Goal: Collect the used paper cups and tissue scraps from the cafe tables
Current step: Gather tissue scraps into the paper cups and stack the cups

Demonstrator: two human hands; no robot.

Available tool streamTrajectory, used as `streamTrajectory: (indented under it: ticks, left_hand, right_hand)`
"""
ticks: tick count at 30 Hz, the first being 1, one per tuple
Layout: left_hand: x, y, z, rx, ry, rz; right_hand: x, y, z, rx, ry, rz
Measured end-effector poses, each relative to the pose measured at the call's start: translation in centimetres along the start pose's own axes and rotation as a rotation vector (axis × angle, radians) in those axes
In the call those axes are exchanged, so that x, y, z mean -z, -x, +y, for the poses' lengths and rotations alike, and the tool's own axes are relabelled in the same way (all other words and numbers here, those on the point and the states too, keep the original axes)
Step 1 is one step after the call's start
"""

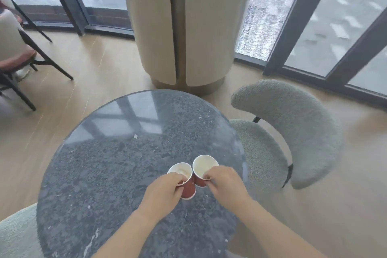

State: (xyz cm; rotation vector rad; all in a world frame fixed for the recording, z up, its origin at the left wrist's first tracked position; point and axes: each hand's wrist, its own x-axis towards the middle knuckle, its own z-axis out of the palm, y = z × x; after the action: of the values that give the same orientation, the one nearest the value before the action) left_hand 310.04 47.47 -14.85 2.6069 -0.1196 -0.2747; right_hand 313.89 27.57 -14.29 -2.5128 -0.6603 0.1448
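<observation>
Two red paper cups with white insides are side by side above the round dark stone table (104,174), their walls touching. My left hand (165,192) grips the left cup (188,188) at its near rim. My right hand (224,184) pinches the near rim of the right cup (204,166). Both cups tilt slightly away from me and look empty. A tiny white scrap (135,136) lies near the table's middle, and another small one (200,117) sits toward the far right edge.
A grey-green upholstered chair (293,132) stands right of the table, another chair's seat (16,234) shows at the lower left. A wide beige column (184,27) rises behind the table. A dark-legged chair (18,54) stands far left. Glass walls run behind.
</observation>
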Motion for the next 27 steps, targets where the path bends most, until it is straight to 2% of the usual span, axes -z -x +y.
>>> streamTrajectory:
  ticks: [7, 13, 20, 27]
  left_hand:
    - [1.3, 2.0, 2.9, -0.319, 0.085, -0.019]
    - [1.2, 4.2, 7.4, -0.550, 0.174, -0.103]
    - [-1.7, 9.6, 14.4, -0.827, 0.176, -0.328]
    - [-6.0, 16.5, 21.6, -1.057, 0.110, -0.454]
  right_hand:
    - [0.9, 7.0, -3.0, -0.233, -0.026, 0.306]
    - [1.6, 15.2, -5.3, -0.475, 0.016, 0.583]
    - [1.6, 26.8, -9.4, -0.755, 0.063, 0.760]
    - [1.1, 38.5, -12.6, -1.005, 0.087, 0.929]
